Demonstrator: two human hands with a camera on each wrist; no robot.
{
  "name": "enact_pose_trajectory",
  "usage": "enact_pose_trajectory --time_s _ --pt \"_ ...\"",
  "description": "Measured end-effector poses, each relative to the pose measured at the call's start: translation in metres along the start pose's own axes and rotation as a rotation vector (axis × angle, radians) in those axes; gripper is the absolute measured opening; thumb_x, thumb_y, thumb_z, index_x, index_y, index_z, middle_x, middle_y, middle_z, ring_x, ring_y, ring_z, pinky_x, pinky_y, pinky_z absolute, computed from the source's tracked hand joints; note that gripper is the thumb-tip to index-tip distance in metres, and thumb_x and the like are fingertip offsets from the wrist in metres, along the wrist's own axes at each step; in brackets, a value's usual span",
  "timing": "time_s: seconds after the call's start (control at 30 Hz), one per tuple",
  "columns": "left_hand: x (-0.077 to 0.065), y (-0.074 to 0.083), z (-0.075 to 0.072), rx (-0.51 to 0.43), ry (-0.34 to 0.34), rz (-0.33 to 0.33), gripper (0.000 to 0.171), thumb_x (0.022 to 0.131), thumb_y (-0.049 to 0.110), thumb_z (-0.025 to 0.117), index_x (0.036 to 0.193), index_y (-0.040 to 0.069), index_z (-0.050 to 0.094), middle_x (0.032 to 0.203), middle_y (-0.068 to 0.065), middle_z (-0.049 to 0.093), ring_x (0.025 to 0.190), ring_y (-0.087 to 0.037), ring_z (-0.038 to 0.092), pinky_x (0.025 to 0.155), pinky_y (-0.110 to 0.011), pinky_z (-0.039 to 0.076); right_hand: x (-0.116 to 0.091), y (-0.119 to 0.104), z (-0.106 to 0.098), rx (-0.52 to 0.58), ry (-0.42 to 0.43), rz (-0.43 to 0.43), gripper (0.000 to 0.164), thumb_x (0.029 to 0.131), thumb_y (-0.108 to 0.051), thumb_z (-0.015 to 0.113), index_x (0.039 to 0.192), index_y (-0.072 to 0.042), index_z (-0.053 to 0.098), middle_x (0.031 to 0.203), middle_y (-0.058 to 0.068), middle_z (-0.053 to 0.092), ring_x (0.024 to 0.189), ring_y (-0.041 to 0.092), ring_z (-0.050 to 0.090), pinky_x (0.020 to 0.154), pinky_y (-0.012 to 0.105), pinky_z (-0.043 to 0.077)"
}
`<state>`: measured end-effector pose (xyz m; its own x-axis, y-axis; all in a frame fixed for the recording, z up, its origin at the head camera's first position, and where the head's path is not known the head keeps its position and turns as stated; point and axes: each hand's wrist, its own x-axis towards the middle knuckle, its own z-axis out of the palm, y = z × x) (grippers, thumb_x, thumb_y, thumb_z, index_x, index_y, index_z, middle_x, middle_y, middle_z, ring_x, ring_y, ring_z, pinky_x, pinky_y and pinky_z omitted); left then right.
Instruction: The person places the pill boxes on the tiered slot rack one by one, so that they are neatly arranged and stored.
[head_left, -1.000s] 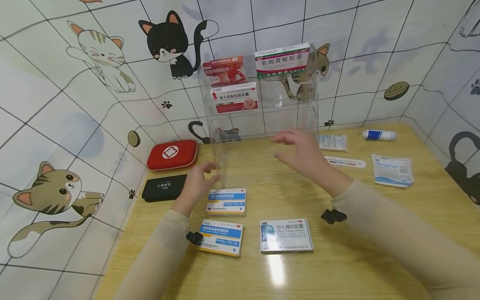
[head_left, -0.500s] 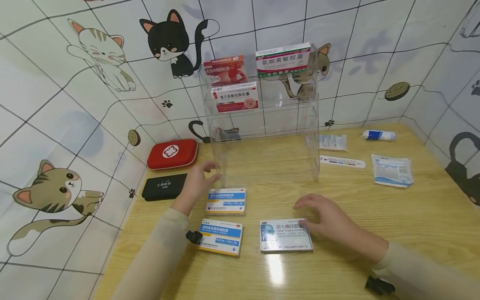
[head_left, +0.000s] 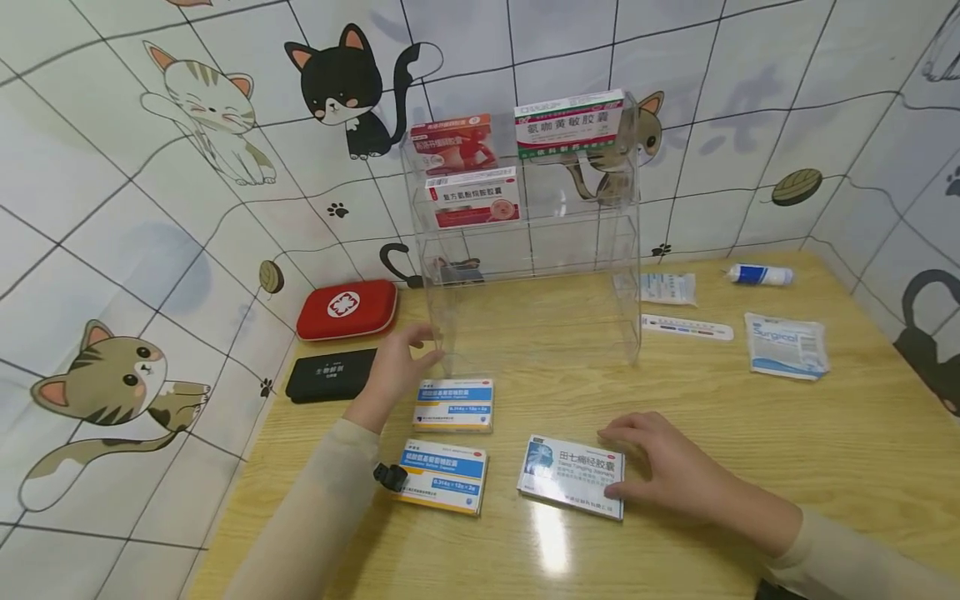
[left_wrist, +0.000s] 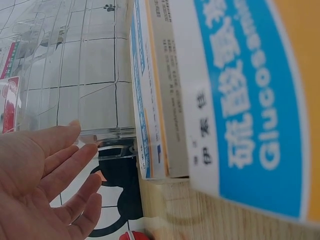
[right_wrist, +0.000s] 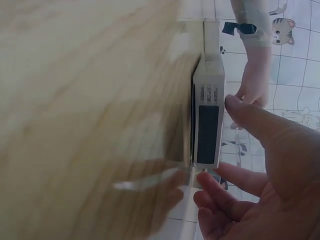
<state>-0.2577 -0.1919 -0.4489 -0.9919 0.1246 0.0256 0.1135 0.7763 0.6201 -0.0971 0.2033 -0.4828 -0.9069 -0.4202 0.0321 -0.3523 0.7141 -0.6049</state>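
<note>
My right hand (head_left: 663, 462) has its thumb and index finger at opposite edges of a white medicine box (head_left: 566, 475), pinching its right end. That box lies turned slightly on the table; its end panel (right_wrist: 208, 132) shows in the right wrist view. My left hand (head_left: 393, 371) is beside the lower left corner of a clear acrylic rack (head_left: 528, 275), fingers loosely extended and nothing gripped. Whether its fingertips touch the rack, I cannot tell. Close to it lie two blue-and-white glucosamine boxes, the farther one (head_left: 453, 406) and the nearer one (head_left: 442, 477).
Three boxes stand in the rack: an orange-red one (head_left: 453, 143), a red-and-white one (head_left: 474, 198) and a green-and-white one (head_left: 570, 125). At left are a red case (head_left: 347, 308) and a black pouch (head_left: 330, 375). A tube (head_left: 760, 274), thermometer (head_left: 686, 327) and surgical packet (head_left: 786, 346) lie right.
My right hand came down from in front of the rack to the white medicine box and took its right end. The box has turned a little. My left hand has stayed put.
</note>
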Motion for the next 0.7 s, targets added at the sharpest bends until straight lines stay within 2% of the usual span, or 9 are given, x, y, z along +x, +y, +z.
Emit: enact_pose_trajectory --time_s 0.17,0.33,0.53,0.63,0.7 --pt "0.0 0.0 0.002 0.009 -0.001 -0.015 0.038 0.094 0.032 0.077 0.13 0.024 0.067 0.133 -0.004 0.068 0.123 -0.028 0.059 0.101 -0.051 0.053 -0.004 -0.002 0.002 -0.037 0.006 -0.012 0.069 0.074 -0.061 0.085 0.125 -0.015 0.074 0.13 -0.002 0.065 0.123 0.027 0.056 0.105 0.056 0.048" --pt "0.001 0.0 0.001 0.007 0.004 -0.004 0.039 0.094 0.031 0.077 0.131 0.022 0.067 0.132 -0.004 0.068 0.122 -0.028 0.059 0.101 -0.051 0.053 -0.006 -0.006 0.002 0.011 0.014 0.019 0.057 0.075 -0.044 0.09 0.123 -0.018 0.073 0.126 -0.003 0.069 0.12 0.027 0.063 0.103 0.054 0.051" --pt "0.0 0.001 0.001 0.017 0.014 -0.004 0.039 0.094 0.032 0.077 0.13 0.021 0.068 0.131 -0.002 0.068 0.122 -0.027 0.06 0.101 -0.05 0.053 -0.003 -0.011 -0.007 0.164 0.04 0.097 0.038 0.081 -0.023 0.088 0.117 -0.024 0.075 0.115 -0.009 0.072 0.1 0.008 0.068 0.088 0.032 0.059" --pt "-0.002 0.002 0.002 0.015 0.021 -0.012 0.037 0.094 0.032 0.078 0.128 0.022 0.068 0.131 -0.001 0.068 0.122 -0.026 0.06 0.101 -0.049 0.053 0.0 -0.009 -0.013 0.228 0.1 0.055 0.031 0.084 -0.014 0.085 0.113 -0.023 0.077 0.115 -0.005 0.074 0.097 0.006 0.07 0.084 0.027 0.061" --pt "-0.002 0.002 0.002 0.011 0.018 -0.011 0.037 0.094 0.031 0.077 0.128 0.022 0.068 0.131 -0.001 0.068 0.122 -0.026 0.059 0.101 -0.05 0.053 0.004 -0.008 -0.019 0.223 0.157 0.005 0.03 0.085 -0.009 0.084 0.111 -0.022 0.078 0.115 -0.004 0.075 0.096 0.008 0.073 0.083 0.028 0.062"
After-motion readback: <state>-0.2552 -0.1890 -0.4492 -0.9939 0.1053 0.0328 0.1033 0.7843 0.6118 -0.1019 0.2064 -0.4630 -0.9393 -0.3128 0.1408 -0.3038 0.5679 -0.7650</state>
